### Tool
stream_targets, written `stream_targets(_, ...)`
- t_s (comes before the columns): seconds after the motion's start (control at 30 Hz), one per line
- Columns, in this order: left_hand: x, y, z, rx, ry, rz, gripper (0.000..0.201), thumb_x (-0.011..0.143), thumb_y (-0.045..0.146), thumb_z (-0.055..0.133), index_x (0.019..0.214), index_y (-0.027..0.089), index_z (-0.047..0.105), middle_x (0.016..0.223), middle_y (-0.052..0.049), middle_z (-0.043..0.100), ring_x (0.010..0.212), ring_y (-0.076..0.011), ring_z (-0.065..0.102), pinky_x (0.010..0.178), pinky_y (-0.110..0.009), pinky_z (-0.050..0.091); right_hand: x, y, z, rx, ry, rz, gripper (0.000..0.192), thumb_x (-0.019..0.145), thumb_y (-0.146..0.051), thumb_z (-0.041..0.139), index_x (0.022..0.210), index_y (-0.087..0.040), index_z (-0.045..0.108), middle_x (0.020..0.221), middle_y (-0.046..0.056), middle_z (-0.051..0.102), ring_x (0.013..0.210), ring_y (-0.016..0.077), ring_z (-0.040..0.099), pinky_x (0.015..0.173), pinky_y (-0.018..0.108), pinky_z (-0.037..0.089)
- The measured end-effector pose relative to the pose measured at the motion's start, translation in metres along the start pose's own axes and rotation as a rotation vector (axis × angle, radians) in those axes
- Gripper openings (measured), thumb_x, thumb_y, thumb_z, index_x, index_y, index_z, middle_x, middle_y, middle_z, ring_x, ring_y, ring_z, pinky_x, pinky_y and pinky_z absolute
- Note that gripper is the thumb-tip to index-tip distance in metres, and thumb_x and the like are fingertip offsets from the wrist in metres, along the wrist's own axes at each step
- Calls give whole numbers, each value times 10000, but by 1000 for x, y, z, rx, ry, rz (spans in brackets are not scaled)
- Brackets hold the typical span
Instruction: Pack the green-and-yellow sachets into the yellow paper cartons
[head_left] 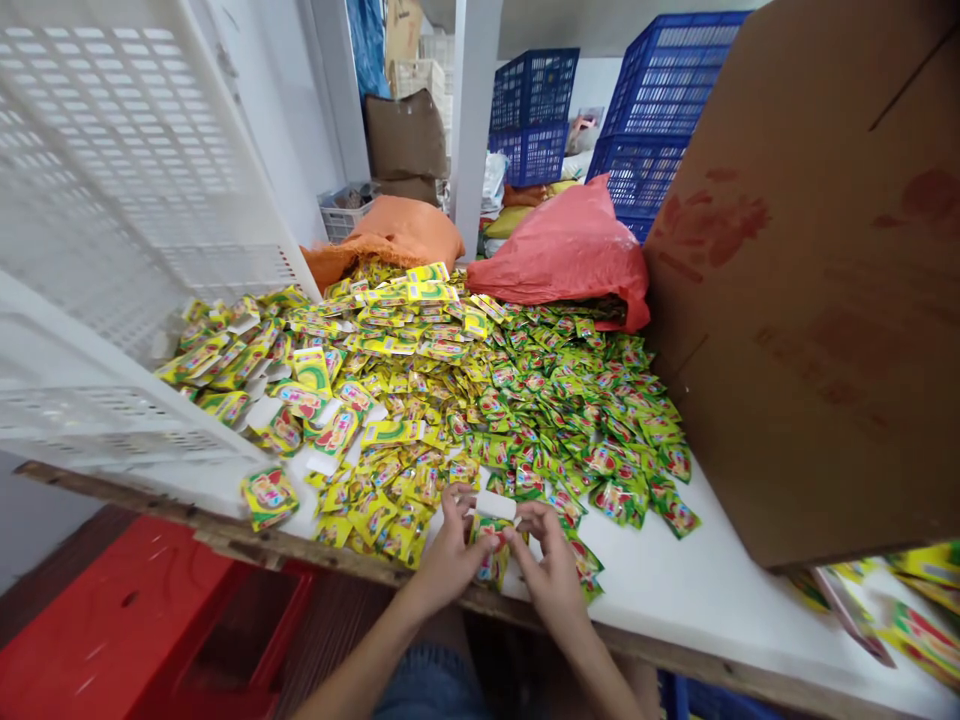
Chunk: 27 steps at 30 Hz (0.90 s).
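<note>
A small stack of sachets (491,545), glossy yellow-green with red print and topped by a white strip, is pinched between the left hand (448,555) and the right hand (551,565), fingers closed on it from both sides, at the near edge of the white table (675,590). A large heap of matching sachets (450,390) is spread behind; a cardboard box (817,290) is tipped at right.
</note>
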<state>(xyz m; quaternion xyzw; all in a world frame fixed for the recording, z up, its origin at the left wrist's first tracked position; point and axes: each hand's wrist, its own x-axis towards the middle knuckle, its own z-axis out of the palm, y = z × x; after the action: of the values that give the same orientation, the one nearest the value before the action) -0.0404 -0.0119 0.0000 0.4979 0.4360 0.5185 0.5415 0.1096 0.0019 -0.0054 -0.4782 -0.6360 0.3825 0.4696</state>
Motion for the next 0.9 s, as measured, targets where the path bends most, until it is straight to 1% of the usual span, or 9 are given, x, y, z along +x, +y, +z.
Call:
stream_targets(0.07, -1, 0, 0, 8, 20, 9, 420, 789, 258, 575, 1111, 228, 307, 1077, -60, 530, 927, -163, 570, 828, -295, 442, -2, 6, 4, 71, 52, 24, 271, 801, -329, 557, 1006, -205, 431, 924, 52, 582, 854, 171, 592, 766, 305, 487)
stream_targets(0.13, -1, 1, -3, 36, -14, 3, 311, 804, 273, 551, 1066, 210, 396, 1036, -52, 553, 931, -173, 572, 816, -287, 444, -3, 8, 6, 87, 62, 29, 258, 793, -332, 570, 987, -200, 465, 935, 58, 593, 880, 182, 594, 775, 309, 487)
stream_targets(0.23, 2, 5, -9, 120, -51, -14, 208, 796, 292, 558, 969, 185, 511, 903, -25, 592, 853, -172, 583, 757, -262, 447, 1, 2, 5, 52, -44, 10, 208, 814, -338, 539, 954, -187, 562, 918, 63, 631, 866, 194, 600, 777, 317, 485)
stream_targets(0.33, 5, 11, -15, 211, -28, 13, 143, 782, 290, 577, 855, 167, 576, 825, -18, 598, 812, -168, 580, 745, -256, 438, 8, -6, 3, 1, -145, -34, 213, 847, -344, 484, 877, -191, 629, 886, 58, 649, 877, 202, 593, 806, 326, 464)
stream_targets(0.4, 6, 15, -17, 209, -4, 54, 123, 779, 277, 585, 837, 169, 589, 868, -31, 604, 862, -176, 577, 787, -267, 432, 11, -10, 2, -20, -153, -37, 220, 851, -348, 478, 859, -195, 636, 884, 55, 648, 889, 201, 588, 816, 324, 454)
stream_targets(0.53, 6, 17, -17, 75, 29, 82, 224, 776, 228, 588, 996, 199, 552, 942, -40, 628, 894, -174, 591, 831, -301, 441, 11, -10, 4, -6, -93, -1, 276, 843, -329, 496, 1081, -207, 564, 947, 50, 646, 873, 184, 601, 788, 313, 468)
stream_targets(0.57, 5, 18, -18, 85, 18, 88, 206, 779, 223, 584, 982, 192, 570, 939, -46, 638, 895, -177, 594, 838, -306, 441, 10, -9, 4, -17, -103, -22, 267, 843, -323, 497, 1074, -212, 573, 971, 51, 646, 895, 184, 598, 803, 317, 465)
stream_targets(0.7, 2, 22, -20, 180, -21, 94, 126, 786, 253, 577, 827, 161, 654, 929, -72, 668, 922, -198, 601, 861, -310, 438, 8, -11, 4, -66, -152, -109, 177, 822, -322, 532, 896, -218, 654, 982, 54, 654, 953, 197, 586, 857, 335, 446)
stream_targets(0.9, 5, 27, -16, 208, 50, 55, 140, 771, 237, 580, 842, 172, 682, 884, -57, 689, 864, -190, 618, 810, -286, 454, 11, -19, 5, -117, -119, -53, 197, 819, -337, 527, 895, -205, 652, 891, 52, 669, 849, 194, 607, 775, 317, 472)
